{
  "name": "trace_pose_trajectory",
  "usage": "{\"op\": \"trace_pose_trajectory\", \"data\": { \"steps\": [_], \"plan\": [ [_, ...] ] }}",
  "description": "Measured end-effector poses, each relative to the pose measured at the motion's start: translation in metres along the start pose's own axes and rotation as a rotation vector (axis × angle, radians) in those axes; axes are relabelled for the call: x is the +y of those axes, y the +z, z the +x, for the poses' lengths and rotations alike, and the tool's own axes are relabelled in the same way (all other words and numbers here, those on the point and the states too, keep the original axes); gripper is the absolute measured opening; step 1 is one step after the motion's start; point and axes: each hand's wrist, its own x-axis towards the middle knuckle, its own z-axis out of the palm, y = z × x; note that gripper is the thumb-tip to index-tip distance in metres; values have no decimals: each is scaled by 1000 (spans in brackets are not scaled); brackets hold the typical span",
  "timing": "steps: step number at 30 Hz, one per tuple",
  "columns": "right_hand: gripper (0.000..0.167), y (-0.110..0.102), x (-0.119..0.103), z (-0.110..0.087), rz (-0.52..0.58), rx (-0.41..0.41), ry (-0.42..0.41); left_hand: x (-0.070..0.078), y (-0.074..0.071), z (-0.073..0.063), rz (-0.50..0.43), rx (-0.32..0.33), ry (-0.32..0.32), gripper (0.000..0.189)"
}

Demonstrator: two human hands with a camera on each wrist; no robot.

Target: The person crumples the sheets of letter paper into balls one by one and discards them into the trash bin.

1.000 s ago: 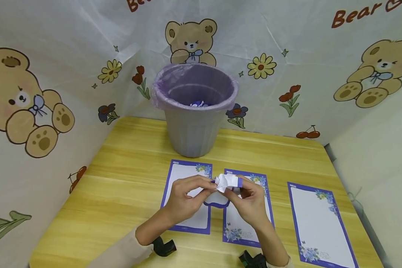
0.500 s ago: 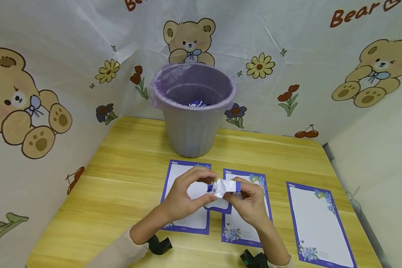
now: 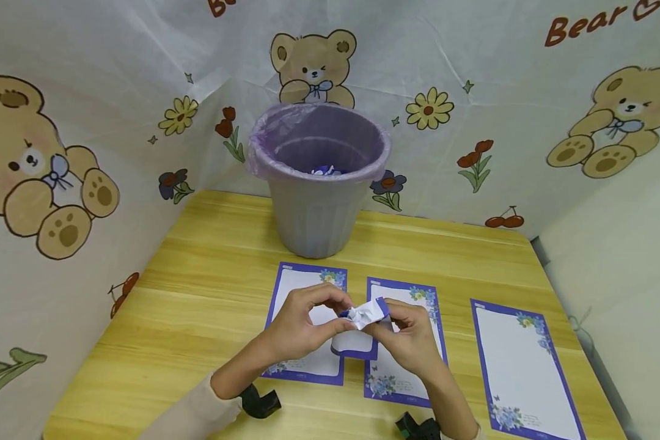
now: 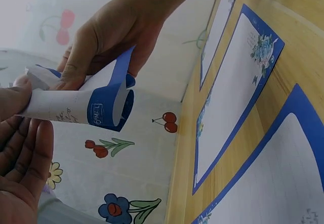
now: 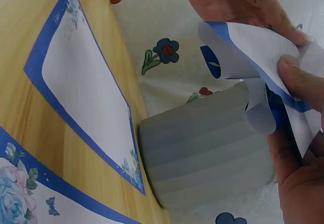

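Between both hands is a partly crumpled, folded sheet of stationery paper (image 3: 367, 313), white with a blue-purple border. My left hand (image 3: 302, 321) pinches its left end between thumb and fingers, and my right hand (image 3: 412, 333) grips its right end. Below the hands a curved part of the sheet hangs down over the table. From the left wrist, the left thumb (image 4: 14, 98) lies on top of the paper (image 4: 71, 107) with fingers under it. Seen from the right wrist, the paper (image 5: 253, 57) has curled flaps, and the right thumb (image 5: 301, 79) presses on it.
A grey bin (image 3: 316, 214) with a purple liner stands at the table's back, crumpled paper (image 3: 327, 170) inside. Flat stationery sheets lie at left (image 3: 308, 360), middle (image 3: 401, 366) and right (image 3: 522, 360) on the wooden table (image 3: 198, 281). A bear-print cloth (image 3: 220, 61) hangs behind.
The left fingers lifted off the paper's left end, then closed on it again. The paper has tilted and sits slightly lower, its hanging part further down. The sheets and bin stay put.
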Motion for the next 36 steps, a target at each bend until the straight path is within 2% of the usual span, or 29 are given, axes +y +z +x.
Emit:
{"op": "trace_pose_trajectory", "data": {
  "steps": [5,8,12,15,18,24,31,36],
  "plan": [
    [30,3,-1,-1,17,1,2,4,-1,0,57,19,42,24],
    [31,5,-3,0,-11,9,-6,6,-2,-1,88,45,63,24],
    [39,8,-6,1,-65,60,-64,6,-3,-3,122,80,89,24],
    [45,8,-8,2,-38,114,-134,4,-4,-3,140,101,91,24],
    [39,10,-9,4,11,161,-182,2,-5,-4,151,118,83,24],
    [24,19,-12,8,46,235,-192,0,-4,-5,175,125,93,23],
    [21,27,-9,15,43,207,-386,-1,2,-5,150,125,95,22],
    [25,26,-7,14,-85,177,-383,-3,7,-6,117,197,63,21]
  ]
}}
